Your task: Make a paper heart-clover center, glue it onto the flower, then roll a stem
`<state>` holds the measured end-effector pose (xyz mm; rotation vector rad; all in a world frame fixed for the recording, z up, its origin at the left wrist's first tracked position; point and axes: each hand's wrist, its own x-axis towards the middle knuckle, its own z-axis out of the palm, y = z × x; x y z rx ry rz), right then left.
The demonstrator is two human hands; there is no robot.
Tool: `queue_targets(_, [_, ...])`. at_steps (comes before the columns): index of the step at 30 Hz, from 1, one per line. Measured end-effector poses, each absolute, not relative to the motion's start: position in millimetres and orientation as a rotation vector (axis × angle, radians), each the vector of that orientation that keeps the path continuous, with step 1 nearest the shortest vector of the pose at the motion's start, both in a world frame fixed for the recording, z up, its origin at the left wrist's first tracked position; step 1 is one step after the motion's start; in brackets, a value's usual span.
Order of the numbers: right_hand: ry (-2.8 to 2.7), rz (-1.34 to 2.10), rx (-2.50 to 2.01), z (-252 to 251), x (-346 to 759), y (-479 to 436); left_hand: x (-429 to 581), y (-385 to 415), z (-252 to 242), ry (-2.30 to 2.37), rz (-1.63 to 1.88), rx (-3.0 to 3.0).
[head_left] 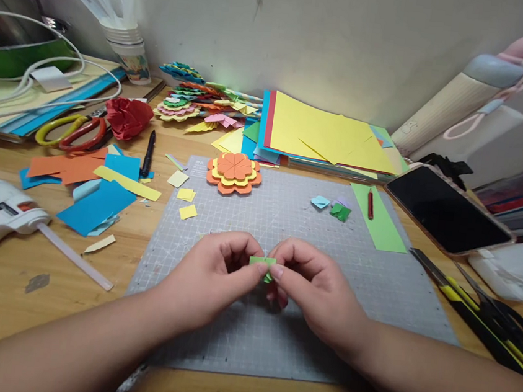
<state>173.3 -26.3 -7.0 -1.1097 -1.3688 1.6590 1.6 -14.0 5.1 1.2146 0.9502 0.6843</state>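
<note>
Both of my hands meet over the middle of the grey cutting mat (207,352). My left hand (216,269) pinches a small piece of light green paper (261,261) between thumb and fingers. On the other side, my right hand (313,282) grips the same piece, thumb tip close to the left one. The paper looks folded, with part of it hidden behind the thumbs. Beyond my hands lies a layered orange and yellow paper flower (234,173). Small folded paper pieces in light blue (320,202) and dark green (340,212) rest farther right, beside a pale purple one.
A hot glue gun (2,218), paper scraps (96,207) and scissors (74,129) are at left. Coloured paper sheets (324,131) and paper flowers (196,102) lie along the wall. At right are a phone (449,209), a utility knife (473,312) and a green strip (380,224).
</note>
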Motion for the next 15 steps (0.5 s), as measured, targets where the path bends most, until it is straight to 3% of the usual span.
queue_targets(6, [-1.526,1.653,-1.037,-4.8,177.7,-20.7,-1.9,-12.6,4.5,0.939,0.619,1.191])
queue_targets(15, [-1.388,1.97,-0.997,-4.8,182.0,-18.4,-4.2,-12.6,3.1,0.907,0.476,1.146])
